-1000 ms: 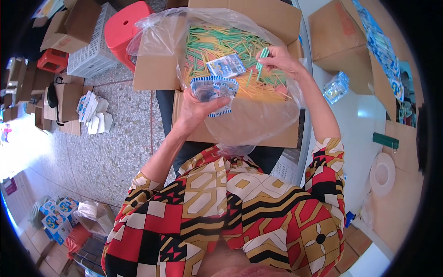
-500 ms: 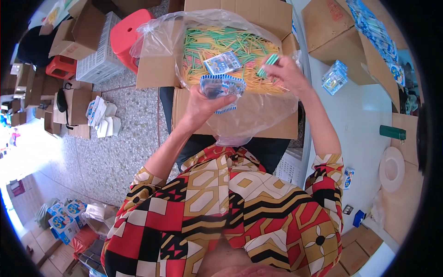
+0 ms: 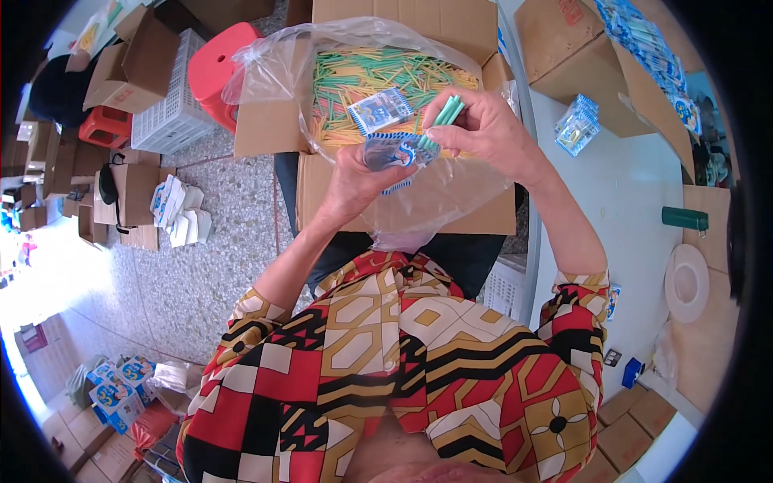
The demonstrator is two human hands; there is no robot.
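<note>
Green sticks (image 3: pixel 448 113) are pinched by the nearly closed right hand (image 3: pixel 487 134) at upper middle; a blue-edged plastic bag (image 3: pixel 386 150) is gripped by the curled left hand (image 3: pixel 351 183).

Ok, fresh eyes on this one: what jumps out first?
Probably the mass of green, yellow and pink sticks in the plastic-lined box, upper middle. Just below centre of it, the left hand holds a blue-edged pouch, and the right hand pinches green sticks at its right side. Next, likely the bold patterned shirt filling the bottom, and the red stool left of the box.
</note>
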